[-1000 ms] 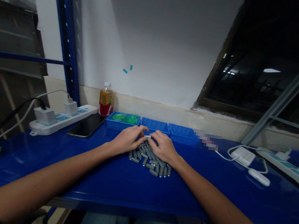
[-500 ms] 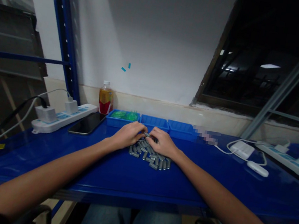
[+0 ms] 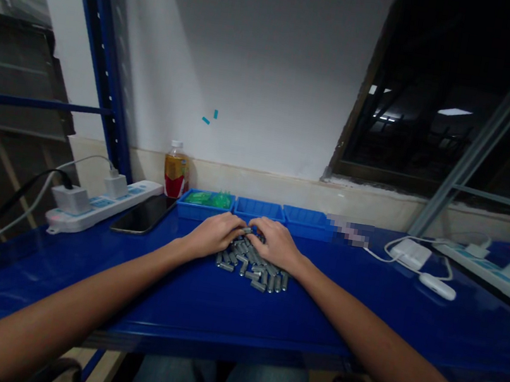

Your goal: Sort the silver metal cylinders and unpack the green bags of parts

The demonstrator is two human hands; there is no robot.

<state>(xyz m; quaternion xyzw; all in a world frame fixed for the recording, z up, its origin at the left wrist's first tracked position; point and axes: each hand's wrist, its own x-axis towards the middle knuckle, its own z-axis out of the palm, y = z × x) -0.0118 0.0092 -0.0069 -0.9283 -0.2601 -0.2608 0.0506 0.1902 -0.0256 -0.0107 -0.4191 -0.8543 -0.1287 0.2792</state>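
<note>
A loose pile of small grey metal cylinders [image 3: 249,259] lies on the blue tabletop [image 3: 227,311], between and in front of my hands. My left hand [image 3: 216,234] comes over the pile's left side, its fingers curled. From the right, my right hand [image 3: 276,244] bends its thumb and fingers over the pile's far part. A short metal piece, like the others, shows where the fingertips of both hands meet, and both seem to pinch it. The fingers partly hide it and the cylinders beneath.
Behind my hands stand a blue bin with green plastic pieces [image 3: 204,210] and two other blue bins [image 3: 260,210]. A drink bottle [image 3: 176,169], a phone [image 3: 143,214] and a power strip [image 3: 104,207] are at left. Chargers [image 3: 409,253] with cables and a white case [image 3: 437,286] lie right.
The whole view has shifted slightly. My fingertips have moved a little around the small metal piece at the far side of the pile. The rest of the pile looks the same.
</note>
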